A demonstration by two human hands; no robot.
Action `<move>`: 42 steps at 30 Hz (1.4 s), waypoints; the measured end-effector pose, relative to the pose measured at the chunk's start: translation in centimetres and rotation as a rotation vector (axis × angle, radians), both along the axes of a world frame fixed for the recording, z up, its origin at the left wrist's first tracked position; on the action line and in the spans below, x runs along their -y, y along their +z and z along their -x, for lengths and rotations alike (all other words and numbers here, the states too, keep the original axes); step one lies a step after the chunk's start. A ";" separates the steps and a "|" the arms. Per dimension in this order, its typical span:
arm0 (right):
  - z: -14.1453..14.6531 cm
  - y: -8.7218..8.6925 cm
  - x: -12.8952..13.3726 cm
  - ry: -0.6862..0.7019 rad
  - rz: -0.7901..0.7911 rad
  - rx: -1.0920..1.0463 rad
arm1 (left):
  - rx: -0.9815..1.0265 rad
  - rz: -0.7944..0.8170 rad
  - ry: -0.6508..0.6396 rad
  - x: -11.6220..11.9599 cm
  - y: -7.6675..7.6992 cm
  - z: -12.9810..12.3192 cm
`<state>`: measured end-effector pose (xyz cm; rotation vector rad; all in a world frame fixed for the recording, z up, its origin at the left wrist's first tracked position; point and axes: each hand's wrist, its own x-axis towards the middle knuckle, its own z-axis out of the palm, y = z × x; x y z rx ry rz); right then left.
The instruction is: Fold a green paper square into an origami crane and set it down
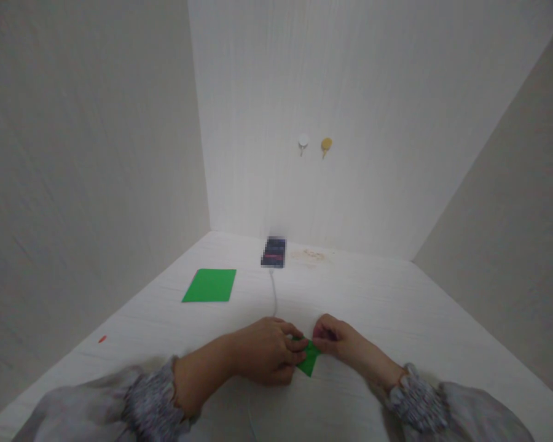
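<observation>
A small folded green paper (pixel 310 363) is positioned on the desk (pixel 373 294) between the two hands. Its left part is covered by fingers of the left hand (pixel 270 353); whether that grip is closed cannot be told. Its right corner is pinched in the grip of the right hand (pixel 336 337). A flat green sheet (pixel 211 285) is placed farther back, to the left.

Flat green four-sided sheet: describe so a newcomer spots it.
On the white tabletop, find the dark rectangular device by the pale back wall. The flat green sheet lies to its left, slightly nearer. Unlike the smaller, pointed green piece, it lies untouched.
</observation>
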<state>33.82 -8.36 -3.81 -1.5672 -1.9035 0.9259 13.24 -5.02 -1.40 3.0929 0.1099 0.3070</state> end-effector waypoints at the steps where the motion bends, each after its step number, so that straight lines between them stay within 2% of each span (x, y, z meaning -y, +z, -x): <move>1: 0.3 0.0 0.1 -0.033 -0.036 0.026 | 0.005 0.000 0.002 0.0 0.0 0.0; 4: 1.3 -0.2 0.4 -0.104 -0.190 0.142 | 0.011 -0.001 0.009 0.1 0.1 0.0; 9: 1.5 -0.3 0.6 -0.054 -0.230 0.182 | 0.012 -0.003 0.025 0.2 0.2 0.0; 15: 0.2 -0.1 0.2 0.010 -0.189 0.079 | -0.004 0.000 0.013 0.1 0.0 0.0; 19: -1.1 -0.1 -0.3 0.074 -0.063 -0.074 | 0.025 0.005 0.019 0.1 -0.3 0.0; 23: -1.5 0.2 -0.1 -0.019 0.022 -0.248 | 0.059 0.013 0.037 0.5 -0.4 -0.3; 25: -1.2 0.5 0.3 -0.012 -0.033 -0.195 | 0.064 0.020 0.049 0.7 -0.4 -0.5; 27: -0.8 0.7 0.8 0.057 -0.123 -0.098 | 0.070 0.030 0.063 0.9 -0.4 -0.6; 30: -0.2 0.8 1.3 0.122 -0.170 -0.036 | 0.090 0.071 0.084 1.0 -0.4 -0.9; 33: -0.1 1.0 1.6 0.126 -0.177 0.006 | 0.126 0.180 0.125 0.8 -0.5 -1.1; 36: -0.1 1.3 1.9 0.116 -0.167 0.032 | 0.160 0.338 0.223 0.5 -0.7 -1.1; 40: 0.1 1.8 2.4 0.114 -0.136 0.025 | 0.213 0.667 0.414 0.2 -1.2 -1.3; 42: 0.3 2.0 2.5 0.118 -0.134 0.002 | 0.234 0.826 0.453 0.2 -1.4 -1.4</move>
